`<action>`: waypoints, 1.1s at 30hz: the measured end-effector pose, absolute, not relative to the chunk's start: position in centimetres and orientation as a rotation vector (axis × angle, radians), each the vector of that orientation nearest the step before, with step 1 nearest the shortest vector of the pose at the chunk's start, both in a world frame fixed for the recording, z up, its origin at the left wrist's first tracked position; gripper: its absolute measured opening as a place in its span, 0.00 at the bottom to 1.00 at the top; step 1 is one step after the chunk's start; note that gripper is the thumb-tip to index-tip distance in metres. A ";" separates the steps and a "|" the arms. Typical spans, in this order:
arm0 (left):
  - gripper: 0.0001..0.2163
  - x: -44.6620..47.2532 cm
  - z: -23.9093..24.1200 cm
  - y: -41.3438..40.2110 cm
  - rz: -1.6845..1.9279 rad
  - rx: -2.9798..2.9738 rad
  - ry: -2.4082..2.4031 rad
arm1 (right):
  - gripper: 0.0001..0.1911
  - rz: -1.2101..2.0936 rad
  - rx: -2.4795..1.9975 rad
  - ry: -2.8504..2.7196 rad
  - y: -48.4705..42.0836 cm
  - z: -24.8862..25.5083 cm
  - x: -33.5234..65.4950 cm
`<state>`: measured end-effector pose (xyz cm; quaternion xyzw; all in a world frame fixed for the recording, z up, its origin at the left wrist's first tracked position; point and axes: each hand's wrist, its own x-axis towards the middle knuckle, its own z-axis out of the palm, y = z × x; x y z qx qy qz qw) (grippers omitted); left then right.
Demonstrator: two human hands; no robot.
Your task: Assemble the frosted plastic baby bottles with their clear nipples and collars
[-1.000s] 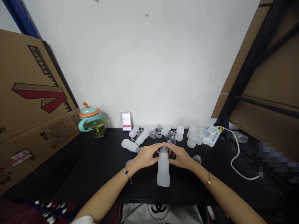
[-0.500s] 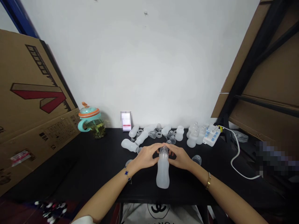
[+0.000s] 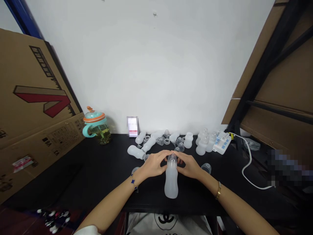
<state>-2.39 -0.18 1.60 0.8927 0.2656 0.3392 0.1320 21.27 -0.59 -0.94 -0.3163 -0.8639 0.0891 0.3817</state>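
A frosted white baby bottle (image 3: 171, 184) stands upright on the black table in front of me, its clear teat (image 3: 172, 158) at the top. My left hand (image 3: 155, 164) grips the top from the left, fingertips at the tip and thumb lower down by the neck. From the other side my right hand (image 3: 189, 165) closes on the same upper part in a matching pose. The fingers partly hide the collar area. A clear cap (image 3: 206, 168) lies right of my right wrist. Behind my left wrist another clear part (image 3: 135, 170) is half hidden.
Beyond my hands lie several loose bottle bodies (image 3: 136, 152) and clear caps and rings (image 3: 166, 141). Several bottles with teats (image 3: 202, 145) stand at the back right beside a white power strip (image 3: 222, 142) with a cable. A glass teapot (image 3: 101, 130) stands left, near a cardboard box (image 3: 36, 124).
The view has shifted slightly. Both hands keep their hold around the top of the bottle, which stays upright in nearly the same place.
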 end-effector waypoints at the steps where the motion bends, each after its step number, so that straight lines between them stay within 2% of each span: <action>1: 0.31 -2.4 1.6 -0.2 0.988 2.594 0.774 | 0.33 0.226 -0.810 -2.206 -0.6 -1.0 21.3; 33: 0.28 -2.3 2.1 -0.6 0.965 2.626 0.809 | 0.35 0.245 -0.745 -2.223 -0.6 -1.0 21.5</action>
